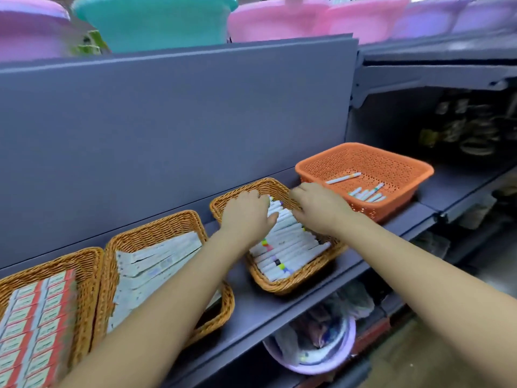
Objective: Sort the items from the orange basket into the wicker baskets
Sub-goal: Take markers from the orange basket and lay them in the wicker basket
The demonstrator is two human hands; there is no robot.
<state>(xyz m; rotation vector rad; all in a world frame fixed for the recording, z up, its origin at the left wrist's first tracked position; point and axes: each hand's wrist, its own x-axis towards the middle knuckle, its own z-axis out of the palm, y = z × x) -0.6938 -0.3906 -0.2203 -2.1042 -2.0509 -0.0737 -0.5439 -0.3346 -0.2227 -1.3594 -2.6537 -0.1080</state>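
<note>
The orange basket (402,166) stands at the right on the grey shelf and holds several white markers (366,193) with coloured caps. Left of it, a wicker basket (282,287) is packed with rows of white markers (288,247). My left hand (247,212) lies palm down on the far end of those rows, fingers fairly straight. My right hand (319,205) reaches over the same basket's far right corner, fingers down among the markers; I cannot tell whether it holds one.
Two more wicker baskets sit further left: one with white flat packs (156,261), one with red-and-white boxes (36,317). A grey back panel (179,113) rises behind. Coloured plastic tubs (156,18) line the shelf above. A lilac tub (313,343) sits below.
</note>
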